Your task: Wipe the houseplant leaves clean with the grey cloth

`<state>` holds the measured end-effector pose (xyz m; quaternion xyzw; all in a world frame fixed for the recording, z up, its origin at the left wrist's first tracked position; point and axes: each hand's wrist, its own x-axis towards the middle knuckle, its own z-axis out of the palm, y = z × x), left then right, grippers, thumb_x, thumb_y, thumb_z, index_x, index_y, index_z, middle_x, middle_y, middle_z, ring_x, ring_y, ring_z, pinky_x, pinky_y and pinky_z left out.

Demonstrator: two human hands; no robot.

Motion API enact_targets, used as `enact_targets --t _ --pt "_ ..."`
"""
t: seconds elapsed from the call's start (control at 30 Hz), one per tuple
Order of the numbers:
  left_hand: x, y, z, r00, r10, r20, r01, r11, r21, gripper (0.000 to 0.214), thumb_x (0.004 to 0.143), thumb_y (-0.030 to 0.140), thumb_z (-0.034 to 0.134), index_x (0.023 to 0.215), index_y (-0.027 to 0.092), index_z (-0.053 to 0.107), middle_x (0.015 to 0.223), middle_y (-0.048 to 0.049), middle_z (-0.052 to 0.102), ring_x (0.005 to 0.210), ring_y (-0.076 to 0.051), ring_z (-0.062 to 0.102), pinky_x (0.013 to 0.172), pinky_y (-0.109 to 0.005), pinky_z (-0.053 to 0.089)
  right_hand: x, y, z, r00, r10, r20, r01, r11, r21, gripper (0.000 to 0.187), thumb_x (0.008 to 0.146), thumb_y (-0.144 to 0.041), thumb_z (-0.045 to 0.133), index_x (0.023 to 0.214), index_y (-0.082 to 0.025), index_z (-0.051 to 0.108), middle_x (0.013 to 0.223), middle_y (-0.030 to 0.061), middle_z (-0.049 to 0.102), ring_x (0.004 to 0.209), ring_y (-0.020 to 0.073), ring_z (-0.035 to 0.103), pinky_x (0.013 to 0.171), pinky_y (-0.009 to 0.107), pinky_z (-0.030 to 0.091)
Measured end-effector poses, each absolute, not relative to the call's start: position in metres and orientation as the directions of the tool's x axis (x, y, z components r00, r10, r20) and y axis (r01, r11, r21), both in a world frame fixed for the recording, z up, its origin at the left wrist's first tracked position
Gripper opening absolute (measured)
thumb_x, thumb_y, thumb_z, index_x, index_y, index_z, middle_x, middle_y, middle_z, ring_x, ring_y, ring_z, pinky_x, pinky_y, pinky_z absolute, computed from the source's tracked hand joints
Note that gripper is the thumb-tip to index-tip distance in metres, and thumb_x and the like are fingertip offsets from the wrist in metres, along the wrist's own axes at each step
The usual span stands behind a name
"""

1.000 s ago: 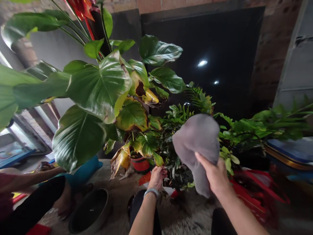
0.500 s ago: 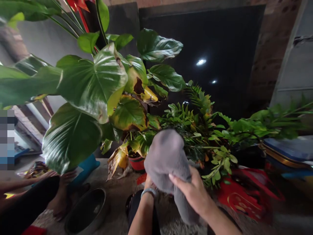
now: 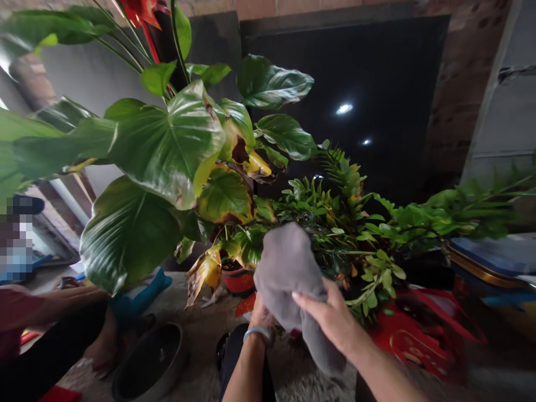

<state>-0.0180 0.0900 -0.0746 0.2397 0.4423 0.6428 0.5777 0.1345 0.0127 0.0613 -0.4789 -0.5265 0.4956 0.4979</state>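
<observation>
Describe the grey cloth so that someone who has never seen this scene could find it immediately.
Start at the big-leaved plant on the left, then drop to the small red pot at its base. Just right of it, the right hand grips the grey cloth, the only plain, soft grey thing among green foliage.

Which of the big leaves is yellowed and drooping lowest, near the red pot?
The curled yellow-brown leaf hanging just left of the red pot; the other big leaves sit higher and are mostly green.

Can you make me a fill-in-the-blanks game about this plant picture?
1. The right hand holds a cloth coloured ____.
2. The left hand has a ____ on its wrist.
3. The small plant pot is coloured ____.
4. The metal bowl sits on the ____.

Missing words: grey; bracelet; red; floor
</observation>
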Motion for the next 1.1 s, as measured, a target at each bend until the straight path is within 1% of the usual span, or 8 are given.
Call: enact_targets --t 0.17,0.33,0.47,0.63,0.73,0.83,0.97,1.1 --pt "-0.007 0.084 -0.074 -0.14 0.965 -0.222 -0.509 0.123 0.852 0.03 0.045 0.037 0.081 0.06 0.017 0.063 0.059 -0.0024 0.065 0.053 -0.014 0.054 0.051 -0.027 0.041 0.135 0.048 0.071 0.219 0.976 -0.016 -0.037 -0.008 -0.999 0.031 0.054 -0.041 0.075 0.074 -0.018 0.073 0.081 0.0096 0.078 0.088 0.0341 0.071 0.081 0.039 0.054" --pt "-0.016 0.087 -0.071 -0.205 0.96 -0.191 -0.505 0.063 0.861 0.039 0.042 0.019 0.078 0.081 0.02 0.07 0.067 -0.0018 0.07 0.073 -0.022 0.064 0.069 -0.031 0.048 0.128 0.0 -0.017 0.052 0.949 -0.312 -0.077 -0.308 -0.948 0.03 0.053 -0.032 0.076 0.08 -0.02 0.074 0.079 0.0072 0.078 0.086 0.0323 0.072 0.076 0.036 0.056" --pt "-0.017 0.092 -0.071 -0.291 0.933 -0.213 -0.595 -0.002 0.804 0.05 0.045 0.015 0.074 0.094 0.023 0.064 0.072 0.0014 0.07 0.069 -0.017 0.065 0.065 -0.027 0.048 0.151 -0.014 -0.01 0.227 0.945 -0.235 -0.011 -0.238 -0.971 0.046 0.049 -0.038 0.081 0.089 -0.016 0.073 0.089 0.0096 0.078 0.094 0.0347 0.069 0.085 0.041 0.053" --pt "-0.003 0.089 -0.066 -0.104 0.956 -0.274 -0.647 0.144 0.748 0.037 0.054 0.029 0.079 0.081 0.021 0.055 0.07 0.0029 0.065 0.056 -0.014 0.061 0.05 -0.025 0.043 0.186 0.042 0.072 0.41 0.903 -0.129 -0.206 -0.046 -0.978 0.044 0.044 -0.042 0.081 0.08 -0.017 0.07 0.079 0.0085 0.077 0.082 0.0325 0.071 0.076 0.039 0.055" --pt "0.007 0.085 -0.064 0.029 0.969 -0.245 -0.574 0.217 0.79 0.043 0.055 0.04 0.081 0.085 0.021 0.056 0.077 -0.0012 0.068 0.059 -0.017 0.062 0.046 -0.026 0.041 0.182 0.052 0.065 0.297 0.908 -0.296 -0.452 -0.14 -0.881 0.031 0.048 -0.039 0.076 0.071 -0.02 0.068 0.068 0.0074 0.075 0.074 0.0306 0.071 0.068 0.038 0.057" --pt "0.01 0.086 -0.067 0.027 0.967 -0.254 -0.492 0.234 0.839 0.044 0.048 0.042 0.084 0.077 0.021 0.058 0.067 0.0 0.067 0.056 -0.017 0.06 0.047 -0.026 0.04 0.165 0.026 0.017 0.06 0.894 -0.444 -0.445 -0.374 -0.813 0.029 0.05 -0.044 0.074 0.064 -0.019 0.067 0.059 0.0097 0.072 0.072 0.0329 0.072 0.067 0.04 0.058" --pt "0.004 0.091 -0.072 -0.016 0.976 -0.217 -0.458 0.186 0.869 0.036 0.042 0.035 0.088 0.056 0.02 0.058 0.047 0.0024 0.058 0.047 -0.013 0.052 0.048 -0.027 0.039 0.16 -0.007 -0.012 0.045 0.932 -0.359 -0.287 -0.332 -0.899 0.04 0.048 -0.043 0.081 0.075 -0.015 0.072 0.068 0.0104 0.075 0.079 0.0338 0.073 0.072 0.038 0.057" --pt "-0.001 0.088 -0.073 0.009 0.98 -0.196 -0.448 0.18 0.876 0.035 0.043 0.037 0.088 0.06 0.019 0.063 0.048 0.0022 0.059 0.041 -0.01 0.047 0.043 -0.024 0.034 0.178 0.014 0.048 0.13 0.969 -0.212 -0.348 -0.155 -0.925 0.052 0.05 -0.044 0.083 0.091 -0.013 0.073 0.075 0.0091 0.077 0.073 0.03 0.073 0.072 0.037 0.057"
